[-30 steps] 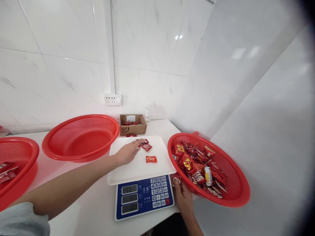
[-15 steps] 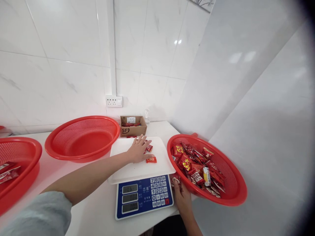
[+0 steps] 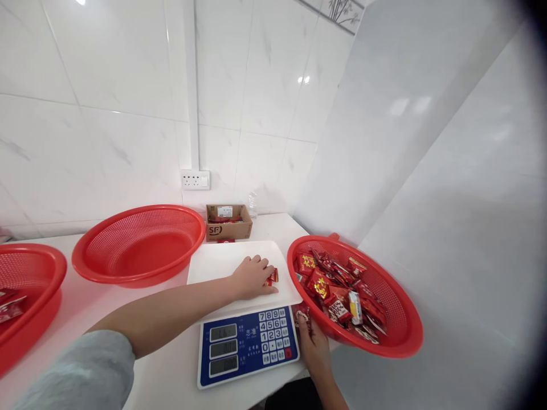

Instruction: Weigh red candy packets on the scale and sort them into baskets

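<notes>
My left hand (image 3: 253, 277) is over the right half of the white scale tray (image 3: 213, 262), its fingers curled round small red packets (image 3: 273, 277) that show at its fingertips. Below the tray is the blue scale panel (image 3: 249, 347) with its keys and displays. To the right of the panel, my right hand (image 3: 314, 343) grips a dark red packet (image 3: 301, 313) beside the table edge, under the rim of the right-hand basket. That red basket (image 3: 401, 307) holds many red and gold packets and one white and yellow packet.
A red basket with nothing inside (image 3: 139, 245) stands left of the tray. Another red basket (image 3: 32, 273) at the far left holds packets. Behind the tray are a cardboard box (image 3: 229, 229) with red items and a clear plastic piece (image 3: 252, 204). A wall socket (image 3: 195, 180) is above.
My left hand has moved right and toward me across the tray, and its spread fingers have curled round the red packets. My right hand has stayed beside the scale. The view has shifted slightly.
</notes>
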### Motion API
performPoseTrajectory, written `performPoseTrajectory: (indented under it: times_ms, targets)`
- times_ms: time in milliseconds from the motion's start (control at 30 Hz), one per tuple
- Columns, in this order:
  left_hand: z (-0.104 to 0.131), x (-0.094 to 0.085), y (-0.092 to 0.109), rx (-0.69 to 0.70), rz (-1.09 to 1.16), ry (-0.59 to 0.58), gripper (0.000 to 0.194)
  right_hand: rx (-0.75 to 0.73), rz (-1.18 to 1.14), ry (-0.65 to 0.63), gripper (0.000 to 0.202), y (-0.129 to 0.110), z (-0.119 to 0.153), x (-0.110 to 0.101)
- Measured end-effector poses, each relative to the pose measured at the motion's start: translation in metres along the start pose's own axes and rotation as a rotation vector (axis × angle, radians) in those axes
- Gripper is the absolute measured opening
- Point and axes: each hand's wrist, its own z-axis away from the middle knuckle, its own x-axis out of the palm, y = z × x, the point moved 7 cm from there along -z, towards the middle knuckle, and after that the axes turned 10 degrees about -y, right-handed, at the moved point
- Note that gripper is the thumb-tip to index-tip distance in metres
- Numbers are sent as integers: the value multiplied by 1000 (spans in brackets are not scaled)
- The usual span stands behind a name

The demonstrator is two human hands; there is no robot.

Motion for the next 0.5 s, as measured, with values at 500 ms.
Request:
performPoseTrajectory:
  times_ms: [500]
  targets:
    - [15, -22, -67, -190, 395, 129, 22, 59, -11, -89, 57, -1, 1, 3]
